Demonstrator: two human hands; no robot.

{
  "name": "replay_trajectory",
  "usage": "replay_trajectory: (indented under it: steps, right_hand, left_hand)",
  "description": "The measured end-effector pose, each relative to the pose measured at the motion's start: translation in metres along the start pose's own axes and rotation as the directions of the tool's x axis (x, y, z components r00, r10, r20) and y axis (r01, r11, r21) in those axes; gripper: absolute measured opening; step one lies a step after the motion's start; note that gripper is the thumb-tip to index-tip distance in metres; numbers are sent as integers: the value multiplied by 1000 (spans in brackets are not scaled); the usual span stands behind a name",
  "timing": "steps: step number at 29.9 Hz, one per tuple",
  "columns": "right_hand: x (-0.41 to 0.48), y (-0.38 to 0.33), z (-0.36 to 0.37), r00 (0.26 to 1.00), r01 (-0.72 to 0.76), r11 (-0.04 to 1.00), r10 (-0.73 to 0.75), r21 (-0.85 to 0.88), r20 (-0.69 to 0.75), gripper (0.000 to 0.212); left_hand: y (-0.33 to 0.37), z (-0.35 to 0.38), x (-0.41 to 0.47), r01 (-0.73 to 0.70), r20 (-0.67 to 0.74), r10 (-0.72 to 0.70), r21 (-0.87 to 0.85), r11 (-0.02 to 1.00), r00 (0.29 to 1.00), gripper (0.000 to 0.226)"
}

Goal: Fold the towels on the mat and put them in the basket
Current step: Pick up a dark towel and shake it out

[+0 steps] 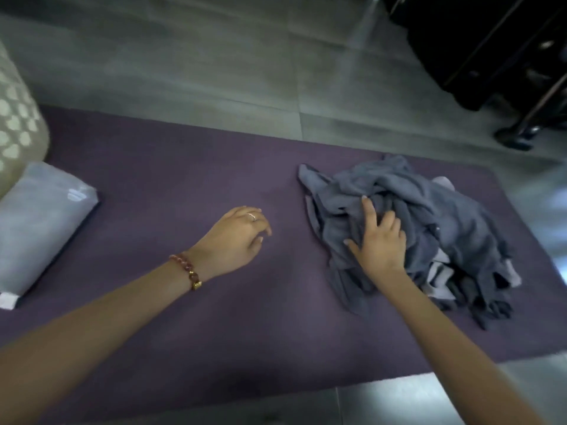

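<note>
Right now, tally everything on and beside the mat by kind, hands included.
mat: 1
basket: 1
pale folded bundle: 1
heap of grey towels: 1 (the towels in it cannot be counted)
hands: 2, left hand and right hand
Total: 6

On a purple mat (184,317), toward the right, a crumpled pile of grey towels (445,216). Right hand (380,243) laid on the pile's near-left side, index finger and thumb spread, other fingers sunk among the folds; gripping or only pressing, unclear. Left hand (236,237) over bare mat, fingers loosely curled, 1 ring (251,215) on a finger, 1 beaded bracelet (187,268) at the wrist. At far left, 1 folded pale towel (40,222) just beside a patterned basket (15,118).
</note>
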State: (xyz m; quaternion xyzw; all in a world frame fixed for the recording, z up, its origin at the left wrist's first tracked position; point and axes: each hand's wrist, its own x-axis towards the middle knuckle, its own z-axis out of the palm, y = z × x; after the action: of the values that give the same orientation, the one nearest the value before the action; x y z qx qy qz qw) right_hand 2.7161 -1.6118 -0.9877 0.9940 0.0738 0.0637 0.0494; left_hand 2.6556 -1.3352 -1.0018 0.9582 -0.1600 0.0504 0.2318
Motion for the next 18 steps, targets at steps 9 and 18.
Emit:
replay_trajectory:
  steps: [9,18]
  right_hand:
    - [66,10,-28,927,-365,745,236,559,291,69]
    - [44,-42,-84,970,132,833,3,537,-242,19]
  left_hand:
    - [17,-8,14,-86,67,92,-88,992,994,18]
    - [26,-25,27,60,56,-44,-331,942,997,65]
